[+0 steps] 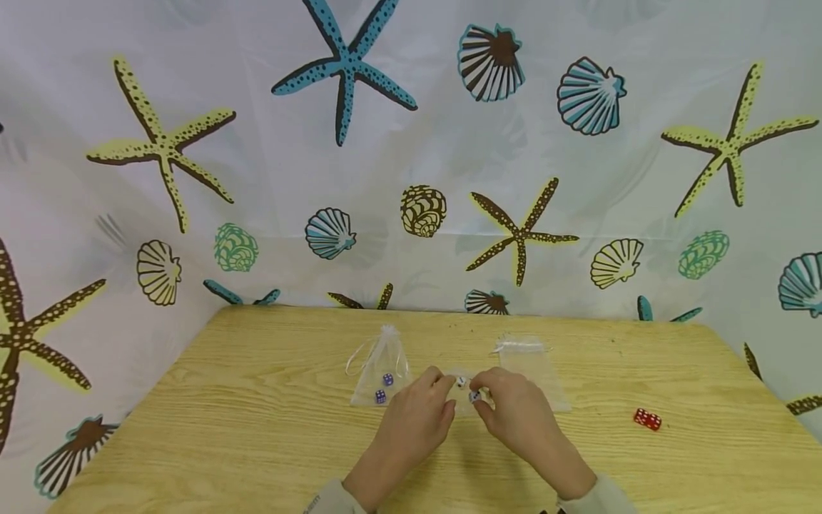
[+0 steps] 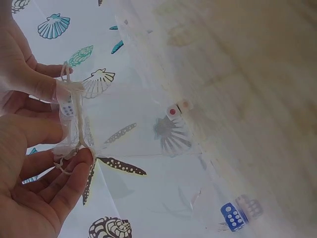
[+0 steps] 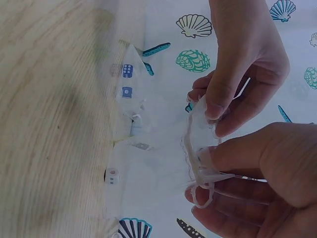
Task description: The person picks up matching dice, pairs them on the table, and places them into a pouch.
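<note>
My left hand [image 1: 414, 410] grips one side of the mouth of a small sheer drawstring bag [image 2: 119, 106]. At the other side, my right hand [image 1: 520, 410] pinches a white die [image 1: 475, 396] between thumb and finger, right at the bag's mouth. Another white die [image 2: 173, 111] shows through the mesh at the bag's lower end. The drawstring cord [image 3: 202, 196] loops out beside my right fingertips. In the head view the hands hide much of this bag. Left of it lies a second sheer bag [image 1: 385, 353] holding two blue dice [image 1: 381, 395].
To the right, a third sheer bag [image 1: 536, 371] lies flat, partly behind my right hand. Red dice [image 1: 646, 419] sit farther right on the wooden table [image 1: 257, 414]. A white curtain [image 1: 270, 185] printed with starfish and shells rises behind the table and at both sides.
</note>
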{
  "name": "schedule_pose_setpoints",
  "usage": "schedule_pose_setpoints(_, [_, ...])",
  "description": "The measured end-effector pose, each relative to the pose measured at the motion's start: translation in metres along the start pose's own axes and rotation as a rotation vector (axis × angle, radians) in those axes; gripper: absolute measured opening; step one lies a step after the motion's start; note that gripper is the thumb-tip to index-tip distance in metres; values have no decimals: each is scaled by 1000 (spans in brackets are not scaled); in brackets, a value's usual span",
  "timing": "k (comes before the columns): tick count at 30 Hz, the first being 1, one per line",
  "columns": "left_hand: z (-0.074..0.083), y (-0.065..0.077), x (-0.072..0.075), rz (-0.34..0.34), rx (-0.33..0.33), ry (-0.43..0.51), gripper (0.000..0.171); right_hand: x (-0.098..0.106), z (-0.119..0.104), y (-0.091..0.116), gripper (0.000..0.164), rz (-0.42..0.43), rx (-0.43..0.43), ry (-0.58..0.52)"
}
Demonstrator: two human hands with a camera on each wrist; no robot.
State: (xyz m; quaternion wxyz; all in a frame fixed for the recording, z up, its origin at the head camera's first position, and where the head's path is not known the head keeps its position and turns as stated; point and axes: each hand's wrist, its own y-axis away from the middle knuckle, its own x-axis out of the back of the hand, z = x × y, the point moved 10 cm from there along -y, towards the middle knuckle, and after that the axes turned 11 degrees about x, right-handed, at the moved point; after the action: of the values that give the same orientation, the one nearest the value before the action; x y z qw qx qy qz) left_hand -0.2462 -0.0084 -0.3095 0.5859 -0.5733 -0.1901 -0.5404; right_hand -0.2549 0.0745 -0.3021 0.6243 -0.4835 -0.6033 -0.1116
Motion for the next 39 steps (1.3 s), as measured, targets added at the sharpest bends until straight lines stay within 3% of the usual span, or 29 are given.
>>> schedule_pose_setpoints(6, [1, 0, 0, -7, 1, 7, 25, 2, 3, 0, 21, 3, 8, -17])
schedule_pose_setpoints(15, [-1, 2, 0, 10, -7, 40, 26, -5, 9, 5, 44, -67, 5, -128])
schedule_pose_setpoints(27, [-2, -2, 4, 34, 14, 56, 30, 9, 17, 4, 29, 34, -12, -126])
schedule_pose_setpoints(31, [-6, -4, 6, 48, 47, 68, 32, 15, 19, 4, 28, 80, -2, -134])
schedule_pose_setpoints(39, [-22, -5, 6, 45, 150, 192, 22, 21, 28, 4, 29, 116, -18, -169])
